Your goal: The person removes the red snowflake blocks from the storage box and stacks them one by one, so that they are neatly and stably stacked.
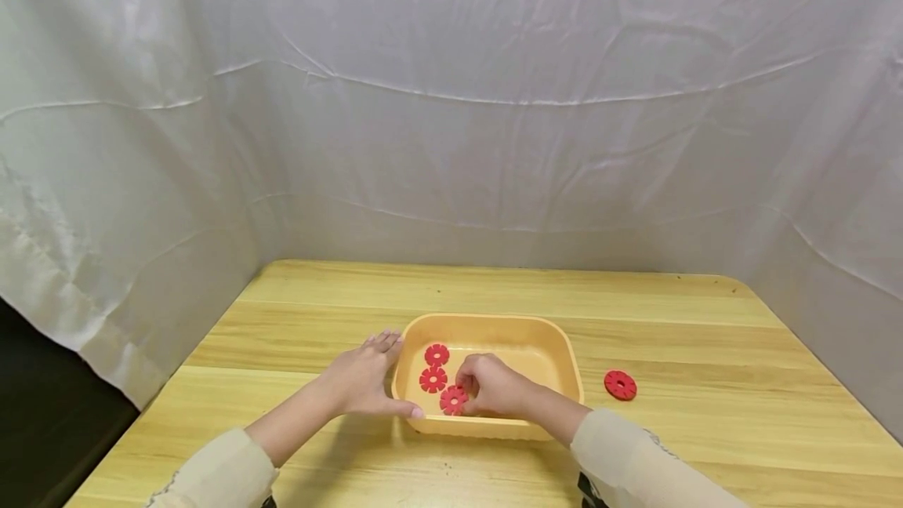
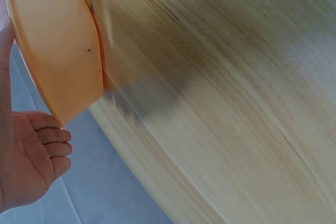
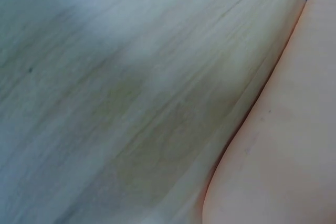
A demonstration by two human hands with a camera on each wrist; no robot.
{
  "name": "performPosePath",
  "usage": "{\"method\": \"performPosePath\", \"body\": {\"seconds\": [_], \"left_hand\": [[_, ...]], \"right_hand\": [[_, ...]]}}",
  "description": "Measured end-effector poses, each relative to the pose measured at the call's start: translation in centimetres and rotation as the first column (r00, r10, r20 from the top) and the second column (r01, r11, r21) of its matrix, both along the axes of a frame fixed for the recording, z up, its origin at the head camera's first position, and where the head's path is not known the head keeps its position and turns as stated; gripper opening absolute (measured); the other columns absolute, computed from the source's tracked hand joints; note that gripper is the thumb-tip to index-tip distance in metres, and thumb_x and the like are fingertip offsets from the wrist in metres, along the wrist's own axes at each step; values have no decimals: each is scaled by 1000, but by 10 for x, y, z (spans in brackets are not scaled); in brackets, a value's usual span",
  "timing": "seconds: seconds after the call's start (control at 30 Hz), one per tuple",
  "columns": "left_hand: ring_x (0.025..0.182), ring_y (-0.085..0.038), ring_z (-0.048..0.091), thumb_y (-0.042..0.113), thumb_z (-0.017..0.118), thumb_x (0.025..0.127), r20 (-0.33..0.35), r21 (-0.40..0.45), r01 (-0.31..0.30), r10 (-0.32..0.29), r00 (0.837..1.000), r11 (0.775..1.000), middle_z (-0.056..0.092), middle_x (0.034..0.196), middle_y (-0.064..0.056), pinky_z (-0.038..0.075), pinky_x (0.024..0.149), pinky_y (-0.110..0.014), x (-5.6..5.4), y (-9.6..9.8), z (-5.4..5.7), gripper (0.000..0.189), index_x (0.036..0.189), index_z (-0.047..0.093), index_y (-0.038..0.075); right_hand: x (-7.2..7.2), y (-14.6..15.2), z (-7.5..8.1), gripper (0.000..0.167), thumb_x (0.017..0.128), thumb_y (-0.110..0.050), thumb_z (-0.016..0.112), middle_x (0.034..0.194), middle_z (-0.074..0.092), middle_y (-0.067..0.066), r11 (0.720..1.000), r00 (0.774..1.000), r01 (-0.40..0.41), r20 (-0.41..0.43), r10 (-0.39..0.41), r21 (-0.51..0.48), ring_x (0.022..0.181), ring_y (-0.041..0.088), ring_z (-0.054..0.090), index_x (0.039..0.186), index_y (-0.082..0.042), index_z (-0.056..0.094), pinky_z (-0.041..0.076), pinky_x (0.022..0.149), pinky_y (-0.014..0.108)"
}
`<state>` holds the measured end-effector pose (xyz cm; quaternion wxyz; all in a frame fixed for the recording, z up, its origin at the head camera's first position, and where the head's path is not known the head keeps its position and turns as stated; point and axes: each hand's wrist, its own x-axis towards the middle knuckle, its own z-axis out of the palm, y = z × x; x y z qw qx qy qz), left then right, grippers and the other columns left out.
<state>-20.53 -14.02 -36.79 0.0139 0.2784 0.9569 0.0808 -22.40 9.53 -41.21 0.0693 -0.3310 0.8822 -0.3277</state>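
Observation:
A yellow-orange plastic tray [image 1: 494, 427] sits on the table, its outer wall [image 2: 58, 40] large in the left wrist view. My left hand [image 1: 367, 379] rests at its left end, thumb on the near rim and the other fingers, spread, along the left side. Inside the tray, my right hand [image 1: 494, 385] pinches the right edge of a red notched disc [image 1: 454, 400] between thumb and curled fingers. Two similar red discs lie just beyond it, one in the middle [image 1: 433, 379] and one farther back [image 1: 436, 354]. The right wrist view shows the tray wall [image 3: 283, 129] without the hand.
To the right of the tray, another red notched disc [image 1: 620, 385] lies on the wooden table [image 1: 705, 429]. Pale grey cloth [image 1: 494, 163] hangs behind the table and along both sides. Something black [image 1: 49, 406] shows past the table's left edge.

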Motion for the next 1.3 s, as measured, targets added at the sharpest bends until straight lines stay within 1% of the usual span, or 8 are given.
{"method": "performPosePath", "body": {"seconds": [0.37, 0.57, 0.63, 0.7, 0.77, 0.93, 1.13, 1.3], "left_hand": [[133, -40, 36, 74, 62, 64, -9, -1, -3, 3, 1000, 1000, 38, 142, -25, 36, 108, -49, -1, 0, -1, 110, 136, 40, -7], [134, -40, 35, 73, 63, 64, -11, -2, 1, -1, 1000, 1000, 38, 143, -25, 34, 110, -48, -1, -1, -2, 111, 137, 39, -7], [134, -40, 35, 74, 62, 65, -12, -2, 5, -5, 1000, 1000, 37, 143, -25, 34, 109, -48, -1, -1, -3, 110, 136, 39, -7], [134, -40, 35, 74, 62, 65, -13, -2, 7, -7, 1000, 1000, 37, 143, -25, 34, 109, -48, -2, 0, -3, 110, 136, 39, -7], [134, -40, 35, 74, 61, 65, -12, -1, 8, -8, 1000, 1000, 37, 143, -25, 34, 109, -48, -2, 0, -4, 111, 136, 39, -7], [133, -40, 36, 75, 61, 64, -19, 1, 8, -8, 1000, 1000, 38, 142, -25, 33, 110, -47, -2, 0, -5, 111, 136, 39, -7], [133, -39, 36, 74, 62, 65, -20, -3, 7, -7, 1000, 1000, 38, 142, -25, 34, 110, -47, -2, 1, -4, 110, 136, 40, -7], [134, -39, 35, 74, 62, 65, -16, -7, 0, 0, 1000, 1000, 38, 143, -25, 34, 109, -48, -1, 0, -3, 110, 137, 39, -6]], "right_hand": [[4, 10, 6, 23, 68, -5, 75, 80, 56, 0, 997, 997, 75, -30, -74, 10, 74, 9, 48, 89, -1, 67, 46, 63, 17], [2, 17, 11, 25, 70, -3, 72, 88, 58, 0, 994, 993, 113, -18, -113, 0, 84, 13, 52, 95, -1, 66, 51, 72, 22], [0, 21, 12, 25, 72, -4, 72, 89, 59, 0, 992, 991, 126, -32, -127, -8, 85, 13, 53, 95, -2, 66, 52, 74, 24], [-2, 25, 14, 24, 72, -5, 71, 89, 59, 0, 991, 989, 129, -65, -131, -25, 85, 14, 53, 96, -2, 66, 52, 75, 24], [-4, 29, 16, 25, 71, -4, 71, 88, 60, 2, 992, 985, 115, -124, -121, -52, 84, 15, 53, 95, -1, 66, 52, 75, 25], [-8, 38, 19, 24, 70, -2, 72, 86, 62, 6, 990, 961, 61, -262, -92, -125, 80, 19, 56, 92, 2, 66, 53, 71, 27], [-9, 45, 17, 25, 69, -4, 75, 84, 62, 4, 988, 939, 68, -326, -111, -141, 77, 14, 54, 92, 0, 67, 51, 67, 23], [-8, 46, 14, 25, 68, -3, 75, 84, 62, 4, 983, 916, 61, -382, -124, -172, 75, 19, 55, 92, 0, 67, 51, 65, 26]]}}
